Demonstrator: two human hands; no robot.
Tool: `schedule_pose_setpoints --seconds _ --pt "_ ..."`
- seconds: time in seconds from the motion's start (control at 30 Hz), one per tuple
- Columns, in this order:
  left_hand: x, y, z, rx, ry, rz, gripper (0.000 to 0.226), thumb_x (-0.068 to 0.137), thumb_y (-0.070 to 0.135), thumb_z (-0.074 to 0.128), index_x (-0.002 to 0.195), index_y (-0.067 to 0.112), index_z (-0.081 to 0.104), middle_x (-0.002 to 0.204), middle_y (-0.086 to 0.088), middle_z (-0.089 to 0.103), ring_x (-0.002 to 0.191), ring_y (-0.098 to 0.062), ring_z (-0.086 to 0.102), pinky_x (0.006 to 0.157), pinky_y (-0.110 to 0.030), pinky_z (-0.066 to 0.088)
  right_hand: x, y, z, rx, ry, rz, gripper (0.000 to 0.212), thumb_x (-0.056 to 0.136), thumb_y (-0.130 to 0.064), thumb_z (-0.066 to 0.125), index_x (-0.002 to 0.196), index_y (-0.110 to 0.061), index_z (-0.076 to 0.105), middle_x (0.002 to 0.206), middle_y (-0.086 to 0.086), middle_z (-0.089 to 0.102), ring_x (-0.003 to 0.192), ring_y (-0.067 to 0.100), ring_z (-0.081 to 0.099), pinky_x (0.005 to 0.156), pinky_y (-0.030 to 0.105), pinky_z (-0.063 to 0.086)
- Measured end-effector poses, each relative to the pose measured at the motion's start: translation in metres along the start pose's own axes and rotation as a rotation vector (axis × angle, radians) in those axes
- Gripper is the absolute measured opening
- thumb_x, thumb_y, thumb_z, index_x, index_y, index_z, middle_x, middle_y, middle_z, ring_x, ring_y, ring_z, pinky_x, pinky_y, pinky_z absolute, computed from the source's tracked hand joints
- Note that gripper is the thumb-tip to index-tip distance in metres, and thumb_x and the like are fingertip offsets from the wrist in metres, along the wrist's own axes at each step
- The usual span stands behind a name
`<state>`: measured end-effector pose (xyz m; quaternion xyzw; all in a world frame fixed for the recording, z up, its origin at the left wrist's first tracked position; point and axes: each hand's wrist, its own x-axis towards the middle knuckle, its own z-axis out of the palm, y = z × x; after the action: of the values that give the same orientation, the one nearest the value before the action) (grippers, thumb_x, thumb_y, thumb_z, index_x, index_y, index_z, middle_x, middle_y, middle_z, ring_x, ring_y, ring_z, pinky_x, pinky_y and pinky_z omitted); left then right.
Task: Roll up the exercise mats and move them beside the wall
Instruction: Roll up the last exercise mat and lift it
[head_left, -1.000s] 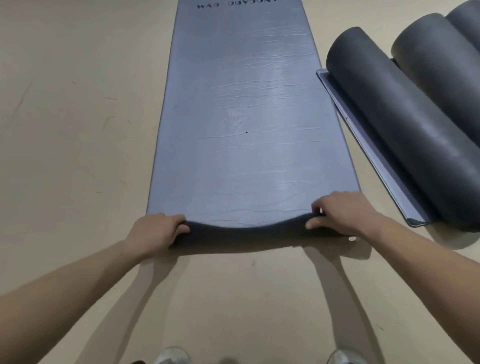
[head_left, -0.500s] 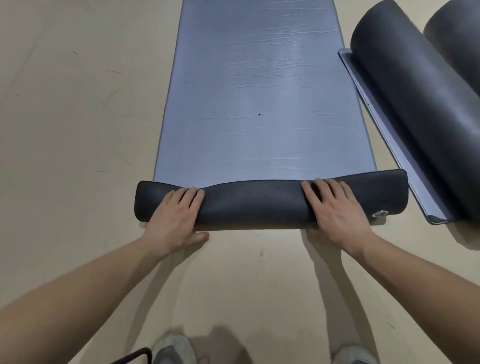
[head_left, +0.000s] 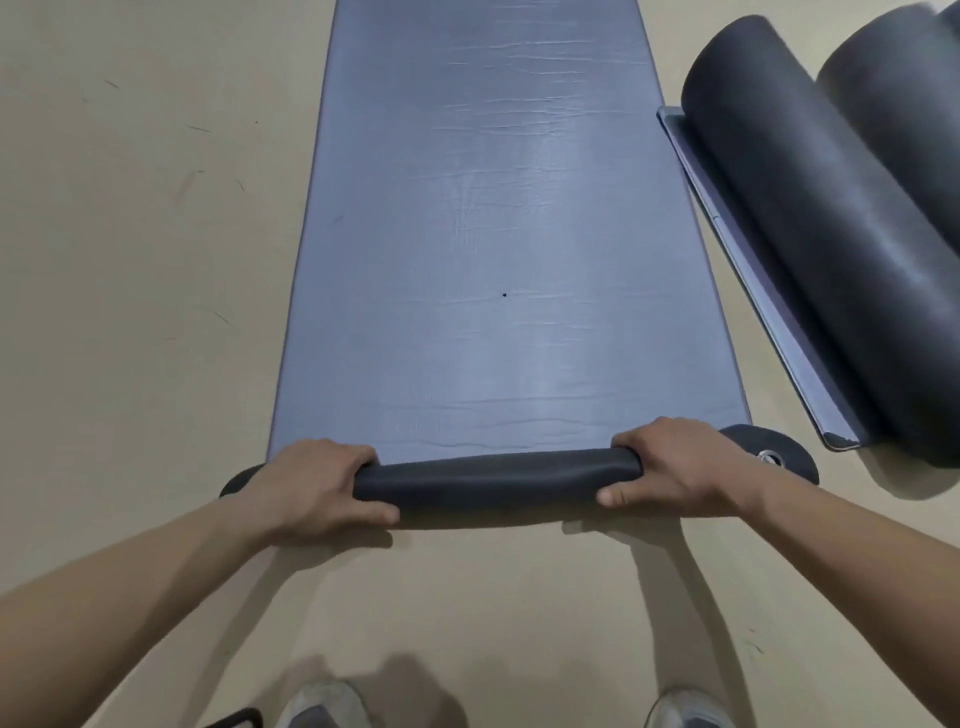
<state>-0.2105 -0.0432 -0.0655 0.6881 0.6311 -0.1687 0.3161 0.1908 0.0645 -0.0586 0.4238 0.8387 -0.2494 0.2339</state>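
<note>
Flat palms were swapped for curled grips: the roll (head_left: 493, 483) at the near end of the blue mat (head_left: 493, 260) is clamped by the left hand (head_left: 317, 483) and right hand (head_left: 675, 473), set wide apart. The mat is laid flat on the floor (head_left: 130, 260). Two rolled mats (head_left: 810, 249) are seen just beside it, at right.

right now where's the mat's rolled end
Head view, low centre: the rolled end lies at the near edge of the blue mat, gripped by the left hand and right hand.

A blue-grey foam exercise mat (head_left: 498, 234) is spread flat beyond the left grip (head_left: 317, 486) and right grip (head_left: 675, 467), its dark near end rolled thin and clasped by both. Two dark rolled foam mats (head_left: 810, 234) are laid further right.
</note>
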Motion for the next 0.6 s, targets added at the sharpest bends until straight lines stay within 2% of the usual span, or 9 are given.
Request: schedule_pose_setpoints --seconds 0.1,0.17,0.27,0.33,0.37,0.43,0.5,0.53,0.6 --pt "0.018 -0.004 -0.023 -0.104 -0.084 -0.035 0.096 0.035 0.112 0.034 0.082 0.033 0.06 0.079 0.011 0.065 0.075 -0.009 0.061 0.066 -0.032 0.046 0.002 0.005 0.0 0.056 0.03 0.022 0.065 0.071 -0.095 0.049 0.086 -0.032 0.054 0.078 -0.01 0.063 0.073 0.008 0.058 0.062 0.031 0.041" --pt "0.031 -0.006 -0.037 -0.19 -0.146 -0.049 0.108 0.023 0.113 0.037 0.084 0.03 0.069 0.082 0.01 0.071 0.079 -0.011 0.066 0.072 -0.033 0.051 0.003 0.009 0.002 0.079 0.071 0.018 0.071 0.068 -0.098 0.045 0.095 -0.033 0.051 0.08 -0.008 0.065 0.073 0.01 0.059 0.066 0.032 0.045" --pt "0.039 -0.004 -0.043 -0.247 -0.202 -0.094 0.115 0.016 0.112 0.045 0.088 0.028 0.074 0.087 0.009 0.075 0.083 -0.012 0.07 0.078 -0.033 0.055 0.009 0.013 -0.003 0.118 0.091 -0.015 0.063 0.074 -0.091 0.051 0.089 -0.03 0.052 0.077 -0.006 0.064 0.071 0.01 0.058 0.063 0.032 0.042" --pt "0.034 0.0 -0.043 -0.178 -0.173 -0.139 0.114 0.025 0.113 0.041 0.097 0.031 0.072 0.094 0.01 0.074 0.087 -0.012 0.068 0.079 -0.034 0.053 0.018 0.015 -0.012 0.169 0.044 -0.009 0.058 0.078 -0.087 0.055 0.082 -0.029 0.055 0.076 -0.005 0.064 0.073 0.01 0.059 0.065 0.033 0.043" --pt "0.03 0.003 -0.042 -0.104 -0.109 -0.15 0.109 0.038 0.111 0.041 0.108 0.032 0.069 0.102 0.01 0.072 0.093 -0.014 0.067 0.081 -0.035 0.052 0.024 0.015 -0.017 0.189 0.013 -0.003 0.058 0.078 -0.086 0.056 0.08 -0.028 0.058 0.077 -0.006 0.065 0.075 0.01 0.06 0.067 0.034 0.044" --pt "0.024 0.012 -0.025 0.044 0.176 -0.084 0.084 0.077 0.087 0.054 0.138 0.03 0.053 0.128 0.004 0.066 0.11 -0.024 0.064 0.089 -0.041 0.051 0.036 0.014 -0.029 0.235 -0.065 0.034 0.059 0.077 -0.086 0.056 0.082 -0.028 0.064 0.082 -0.008 0.068 0.079 0.012 0.062 0.072 0.035 0.046" --pt "0.016 0.025 0.007 0.201 0.511 0.125 0.063 0.098 0.056 0.05 0.151 0.026 0.036 0.143 -0.009 0.058 0.117 -0.037 0.061 0.094 -0.05 0.05 0.046 0.011 -0.04 0.253 -0.147 0.077 0.062 0.074 -0.088 0.052 0.086 -0.029 0.067 0.089 -0.008 0.069 0.084 0.013 0.063 0.077 0.035 0.047" --pt "0.012 0.03 0.021 0.292 0.566 0.171 0.066 0.098 0.056 0.044 0.154 0.024 0.032 0.146 -0.014 0.055 0.12 -0.041 0.059 0.097 -0.054 0.048 0.048 0.008 -0.044 0.223 -0.172 0.095 0.065 0.071 -0.091 0.048 0.088 -0.031 0.066 0.093 -0.008 0.069 0.086 0.013 0.063 0.08 0.036 0.048" --pt "0.014 0.034 0.032 0.399 0.432 0.12 0.094 0.088 0.077 0.039 0.161 0.02 0.02 0.156 -0.017 0.044 0.135 -0.042 0.048 0.11 -0.06 0.039 0.048 0.003 -0.044 0.018 -0.096 0.124 0.07 0.073 -0.094 0.038 0.101 -0.035 0.064 0.103 -0.006 0.067 0.096 0.017 0.061 0.086 0.039 0.046"
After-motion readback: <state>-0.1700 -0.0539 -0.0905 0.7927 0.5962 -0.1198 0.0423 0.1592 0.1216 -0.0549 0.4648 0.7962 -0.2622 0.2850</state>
